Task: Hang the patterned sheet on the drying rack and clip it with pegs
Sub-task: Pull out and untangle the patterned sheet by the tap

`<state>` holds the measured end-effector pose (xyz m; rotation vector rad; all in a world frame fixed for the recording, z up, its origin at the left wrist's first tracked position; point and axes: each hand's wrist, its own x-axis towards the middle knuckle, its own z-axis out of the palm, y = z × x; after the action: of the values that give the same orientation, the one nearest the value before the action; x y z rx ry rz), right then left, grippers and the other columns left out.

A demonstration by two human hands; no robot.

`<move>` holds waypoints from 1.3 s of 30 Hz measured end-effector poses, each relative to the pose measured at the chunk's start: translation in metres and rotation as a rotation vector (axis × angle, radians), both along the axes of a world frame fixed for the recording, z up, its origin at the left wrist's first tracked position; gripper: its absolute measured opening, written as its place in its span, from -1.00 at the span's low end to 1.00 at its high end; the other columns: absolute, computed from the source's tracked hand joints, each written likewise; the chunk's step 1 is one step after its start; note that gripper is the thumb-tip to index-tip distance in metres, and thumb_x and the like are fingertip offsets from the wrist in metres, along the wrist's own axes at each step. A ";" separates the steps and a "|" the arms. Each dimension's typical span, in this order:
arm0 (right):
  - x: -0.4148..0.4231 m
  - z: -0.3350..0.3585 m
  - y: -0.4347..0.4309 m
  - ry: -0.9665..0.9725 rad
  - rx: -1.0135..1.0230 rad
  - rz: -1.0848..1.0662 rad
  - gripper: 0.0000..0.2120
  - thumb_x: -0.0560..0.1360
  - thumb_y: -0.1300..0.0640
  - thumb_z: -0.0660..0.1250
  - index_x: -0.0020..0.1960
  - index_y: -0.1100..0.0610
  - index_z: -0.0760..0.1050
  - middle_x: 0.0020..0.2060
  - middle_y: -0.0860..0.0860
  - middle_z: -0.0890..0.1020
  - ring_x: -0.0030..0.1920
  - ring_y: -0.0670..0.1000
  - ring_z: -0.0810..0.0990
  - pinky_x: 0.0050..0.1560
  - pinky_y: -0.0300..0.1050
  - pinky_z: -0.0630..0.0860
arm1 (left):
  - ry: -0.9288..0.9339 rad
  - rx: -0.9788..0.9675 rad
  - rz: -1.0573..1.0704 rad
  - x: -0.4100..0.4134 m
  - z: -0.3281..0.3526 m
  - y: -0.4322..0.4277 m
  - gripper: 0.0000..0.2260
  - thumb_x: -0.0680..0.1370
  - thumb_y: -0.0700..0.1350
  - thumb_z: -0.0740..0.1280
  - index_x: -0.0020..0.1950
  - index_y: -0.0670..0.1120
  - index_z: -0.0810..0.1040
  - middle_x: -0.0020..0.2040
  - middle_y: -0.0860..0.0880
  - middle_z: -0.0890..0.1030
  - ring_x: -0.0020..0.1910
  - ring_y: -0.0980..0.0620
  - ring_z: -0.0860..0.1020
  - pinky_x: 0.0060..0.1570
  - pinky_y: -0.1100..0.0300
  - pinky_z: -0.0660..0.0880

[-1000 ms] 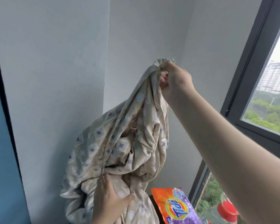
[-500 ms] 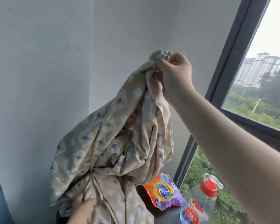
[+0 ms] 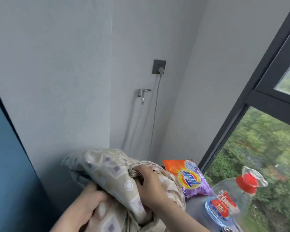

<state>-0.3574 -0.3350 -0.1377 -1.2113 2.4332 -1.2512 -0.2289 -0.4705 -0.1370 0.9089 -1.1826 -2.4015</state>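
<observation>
Patterned sheet [image 3: 110, 171] bunched low in view, close to person, held in 2 hands near wall corner. Right hand [image 3: 151, 186] on top, fingers curled tight round gathered knot of fabric. Left hand [image 3: 89, 208] lower left, fingers curled into folds, gripping sheet. Just right of sheet: orange and purple detergent bag [image 3: 189, 178], then clear bottle [image 3: 231, 205] with red cap. Tap [image 3: 143, 93] and plugged socket [image 3: 159, 66] on wall above.

Pale grey plaster walls [image 3: 57, 64] meeting in a corner, dark square wall socket [image 3: 157, 64] w/ white plug [image 3: 161, 70], grey cable [image 3: 155, 106] hanging down, chrome tap [image 3: 143, 93] beside it, blue panel [image 3: 5, 156] at left, dark-framed window [image 3: 251, 91] at right, green trees [image 3: 258, 148] outside, soft daylight.
</observation>
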 end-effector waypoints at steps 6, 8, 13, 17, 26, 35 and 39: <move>-0.015 -0.035 -0.011 -0.510 -0.017 -0.179 -0.85 0.54 0.06 0.31 -0.21 -0.01 0.52 -0.26 -0.18 0.63 -0.18 -0.18 0.53 -0.06 -0.21 0.44 | -0.023 0.236 0.382 0.033 -0.045 0.002 -0.46 0.38 0.32 0.39 0.14 -0.07 0.56 0.37 -0.11 0.49 0.38 -0.15 0.43 0.40 -0.03 0.26; -0.010 -0.045 -0.015 -0.626 -0.027 -0.149 -0.82 0.56 -0.07 0.29 -0.07 0.00 0.59 -0.08 -0.14 0.68 -0.01 -0.15 0.58 0.09 -0.23 0.45 | -0.147 0.002 0.283 0.032 -0.056 0.009 -0.16 0.18 0.49 0.41 0.31 0.00 0.52 0.33 -0.07 0.54 0.30 -0.09 0.51 0.38 -0.07 0.32; -0.002 -0.072 -0.030 -0.673 0.161 -0.075 -0.48 0.34 -0.32 0.43 0.08 0.03 0.44 0.04 -0.08 0.60 0.08 -0.15 0.56 0.15 -0.21 0.46 | -0.509 -0.209 0.138 0.014 -0.062 0.002 0.16 0.00 0.48 0.47 0.46 -0.08 0.32 0.33 -0.15 0.50 0.28 -0.19 0.48 0.30 -0.11 0.41; -0.005 -0.090 -0.045 -0.685 0.274 -0.134 -0.18 0.03 -0.35 0.58 0.13 -0.03 0.35 0.11 -0.13 0.56 0.15 -0.11 0.54 0.29 -0.13 0.44 | -0.677 -0.242 0.153 0.019 -0.079 -0.002 0.25 0.02 0.48 0.45 0.54 -0.07 0.10 0.41 -0.21 0.36 0.39 -0.21 0.35 0.32 -0.10 0.34; 0.004 -0.109 -0.058 -0.651 0.282 -0.203 -0.04 -0.03 -0.48 0.51 0.17 0.06 0.38 0.14 -0.04 0.59 0.19 -0.03 0.56 0.28 -0.03 0.48 | -0.300 -0.311 0.129 0.009 -0.103 -0.001 0.17 -0.10 0.45 0.53 0.43 0.02 0.36 0.23 0.01 0.59 0.22 0.04 0.56 0.25 0.01 0.49; 0.024 -0.018 -0.047 -0.669 -0.156 -0.270 -0.45 0.15 -0.21 0.44 0.05 0.01 0.46 -0.01 -0.12 0.65 -0.03 -0.26 0.60 0.00 -0.33 0.46 | 0.089 -0.418 0.040 0.002 -0.018 -0.001 -0.10 0.05 0.18 0.60 0.37 0.05 0.44 0.15 0.17 0.65 0.13 0.23 0.60 -0.11 0.46 0.49; 0.037 0.040 -0.031 -0.645 -0.287 -0.280 -0.50 0.20 -0.20 0.41 0.06 -0.01 0.46 -0.03 -0.16 0.62 -0.08 -0.36 0.57 -0.08 -0.41 0.44 | 0.200 -0.469 0.010 0.007 0.039 0.009 -0.25 0.13 0.09 0.58 0.29 0.11 0.47 0.10 0.16 0.67 0.05 0.25 0.63 -0.18 0.48 0.49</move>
<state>-0.3208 -0.3656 -0.0980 -0.3981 2.0192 -1.7736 -0.2220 -0.4614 -0.0984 0.5122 -1.5555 -2.0117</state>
